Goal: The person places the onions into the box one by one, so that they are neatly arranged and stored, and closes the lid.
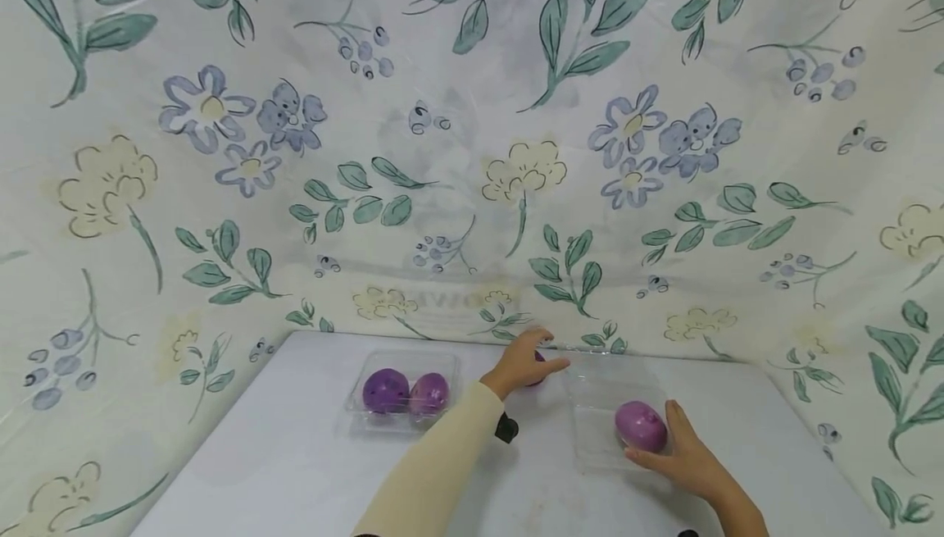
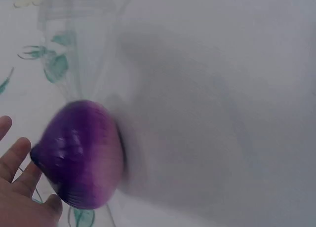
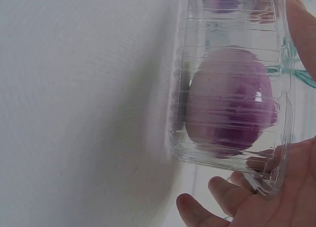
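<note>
At the back of the table, my left hand [image 1: 525, 363] is spread beside a purple onion [image 2: 81, 155], largely covered by the hand in the head view. Its fingers are apart near the onion's pointed tip; contact is unclear. On the right, my right hand [image 1: 689, 455] holds the front right corner of a clear plastic box [image 1: 593, 447], thumb and fingers on different sides. Inside that box lies a pinkish-purple onion [image 1: 640, 426], also visible through the ribbed wall in the right wrist view. The box's clear lid part [image 1: 612, 369] stretches toward the back.
A second clear plastic box [image 1: 357, 422] on the left holds a dark purple onion [image 1: 386, 391] and a lighter one [image 1: 430, 393]. The white table [image 1: 243, 455] meets a flowered cloth [image 1: 442, 152] at its back and sides.
</note>
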### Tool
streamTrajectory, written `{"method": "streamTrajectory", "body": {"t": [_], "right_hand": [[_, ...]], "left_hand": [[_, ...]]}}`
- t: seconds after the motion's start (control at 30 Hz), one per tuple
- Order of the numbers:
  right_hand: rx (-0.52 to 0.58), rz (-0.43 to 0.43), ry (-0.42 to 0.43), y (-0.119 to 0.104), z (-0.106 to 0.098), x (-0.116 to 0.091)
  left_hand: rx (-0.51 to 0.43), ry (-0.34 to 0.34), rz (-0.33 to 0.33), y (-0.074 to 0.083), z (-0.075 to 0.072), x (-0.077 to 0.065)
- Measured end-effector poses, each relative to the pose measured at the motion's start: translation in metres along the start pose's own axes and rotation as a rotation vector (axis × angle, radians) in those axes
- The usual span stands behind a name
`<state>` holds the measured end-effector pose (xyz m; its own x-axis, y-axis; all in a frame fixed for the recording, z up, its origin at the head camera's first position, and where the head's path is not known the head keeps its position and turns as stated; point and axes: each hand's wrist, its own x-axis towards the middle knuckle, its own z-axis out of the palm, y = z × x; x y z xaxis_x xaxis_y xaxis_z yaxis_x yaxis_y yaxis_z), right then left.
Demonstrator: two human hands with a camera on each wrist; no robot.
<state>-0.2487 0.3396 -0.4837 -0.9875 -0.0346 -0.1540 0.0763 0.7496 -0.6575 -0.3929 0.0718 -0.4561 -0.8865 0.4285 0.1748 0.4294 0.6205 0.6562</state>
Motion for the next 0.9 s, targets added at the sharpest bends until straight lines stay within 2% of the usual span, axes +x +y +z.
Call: {"method": "streamTrajectory", "body": {"t": [0.1,0.2,0.4,0.67,0.9], "right_hand": [[0.001,-0.005,0.0,0.001,0.001,0.0],[-0.006,-0.002,-0.002,0.002,0.001,0.002],[-0.006,0.002,0.003,0.005,0.002,0.002],[-0.018,0.007,0.005,0.005,0.003,-0.004],[-0.018,-0.015,0.014,0.002,0.0,0.0]], "left_hand": [[-0.025,-0.01,-0.054,-0.006,0.001,-0.004],[-0.042,-0.007,-0.08,-0.011,0.003,-0.006],[-0.019,0.034,-0.064,-0.012,0.009,-0.006],[0.03,-0.034,-0.01,-0.011,0.022,-0.007],[0.001,-0.001,-0.047,-0.008,0.021,-0.007]]}}
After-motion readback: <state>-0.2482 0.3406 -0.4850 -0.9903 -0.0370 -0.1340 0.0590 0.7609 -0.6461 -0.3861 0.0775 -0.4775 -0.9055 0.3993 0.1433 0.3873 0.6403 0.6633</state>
